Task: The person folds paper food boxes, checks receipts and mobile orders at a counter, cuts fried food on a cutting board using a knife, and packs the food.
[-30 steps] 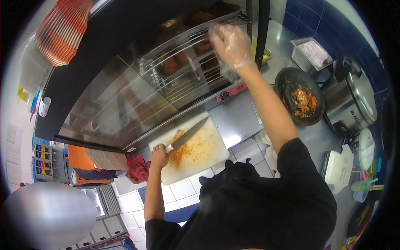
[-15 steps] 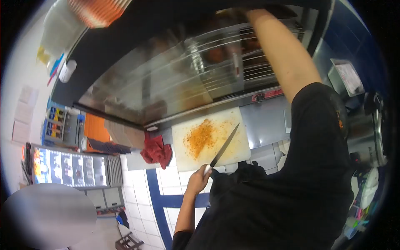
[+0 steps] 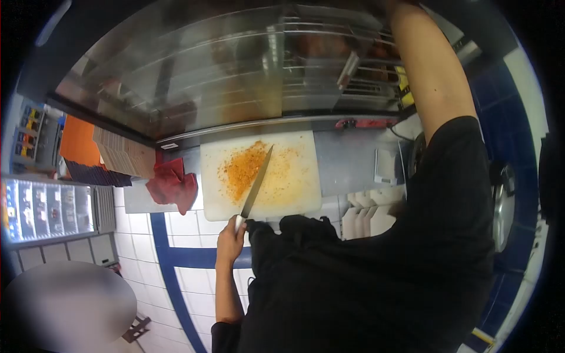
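Note:
My left hand (image 3: 231,240) is closed around the white handle of a long knife (image 3: 256,183), whose blade points up over the cutting board. The white cutting board (image 3: 300,203) bears a heap of orange-brown chopped food (image 3: 242,170), with finer crumbs spread to its right. The blade lies across the right side of the heap. My right arm reaches up past the right part of the glass-fronted display cabinet (image 3: 200,76). The right hand itself is out of sight beyond the top edge.
A red cloth (image 3: 172,184) lies left of the board. Farther left are stacked cartons (image 3: 120,152) and a lit drinks fridge (image 3: 50,210). White paper boxes (image 3: 371,216) stand at the right, near the black-clad torso. Metal counter (image 3: 347,162) extends right of the board.
My right hand, gloved and visible a second ago, has gone up out of view. My left hand has drawn the knife lower and tilted it more upright. The camera view has shifted.

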A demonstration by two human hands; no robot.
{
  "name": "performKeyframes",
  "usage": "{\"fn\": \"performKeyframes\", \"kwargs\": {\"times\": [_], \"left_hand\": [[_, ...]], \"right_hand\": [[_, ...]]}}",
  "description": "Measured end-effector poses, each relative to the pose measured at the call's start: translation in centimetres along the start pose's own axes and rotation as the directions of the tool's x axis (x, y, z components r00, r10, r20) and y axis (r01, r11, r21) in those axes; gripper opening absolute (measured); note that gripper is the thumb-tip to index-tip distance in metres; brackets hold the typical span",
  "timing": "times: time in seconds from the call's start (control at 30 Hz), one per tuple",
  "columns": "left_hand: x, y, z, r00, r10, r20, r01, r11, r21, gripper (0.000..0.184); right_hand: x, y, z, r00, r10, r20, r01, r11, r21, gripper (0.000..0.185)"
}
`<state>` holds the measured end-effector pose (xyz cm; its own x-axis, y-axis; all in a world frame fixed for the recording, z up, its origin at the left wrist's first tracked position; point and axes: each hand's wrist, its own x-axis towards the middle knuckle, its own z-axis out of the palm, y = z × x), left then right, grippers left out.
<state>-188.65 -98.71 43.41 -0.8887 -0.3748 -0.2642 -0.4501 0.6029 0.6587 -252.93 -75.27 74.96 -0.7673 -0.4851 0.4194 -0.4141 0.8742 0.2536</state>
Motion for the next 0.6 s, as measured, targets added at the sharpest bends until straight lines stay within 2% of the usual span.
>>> {"fn": "performKeyframes", "kwargs": {"times": [0.17, 0.23, 0.3, 0.43, 0.6], "left_hand": [[0.1, 0.0, 0.6, 0.998, -0.063, -0.023, 0.062, 0.998, -0.028, 0.043], [-0.2, 0.2, 0.8, 0.996, -0.07, -0.057, 0.064, 0.994, -0.086, 0.045], [-0.3, -0.1, 1.2, 0.99, -0.14, -0.022, 0.135, 0.977, -0.164, 0.045], [-0.4, 0.5, 1.1, 0.991, -0.122, -0.058, 0.113, 0.984, -0.141, 0.044], [-0.2, 0.5, 1.1, 0.991, -0.131, -0.017, 0.126, 0.977, -0.171, 0.044]], "right_hand": [[1.7, 0.3, 0.5, 0.996, -0.085, 0.006, 0.085, 0.996, -0.041, 0.026], [2.4, 0.1, 0.2, 0.992, -0.128, -0.001, 0.128, 0.99, -0.061, 0.026], [2.6, 0.4, -0.2, 0.989, -0.15, -0.005, 0.149, 0.986, -0.078, 0.026], [2.4, 1.5, -1.5, 0.981, -0.188, -0.055, 0.183, 0.979, -0.089, 0.025], [1.4, 3.5, -2.8, 0.966, -0.23, -0.121, 0.217, 0.97, -0.107, 0.025]]}}
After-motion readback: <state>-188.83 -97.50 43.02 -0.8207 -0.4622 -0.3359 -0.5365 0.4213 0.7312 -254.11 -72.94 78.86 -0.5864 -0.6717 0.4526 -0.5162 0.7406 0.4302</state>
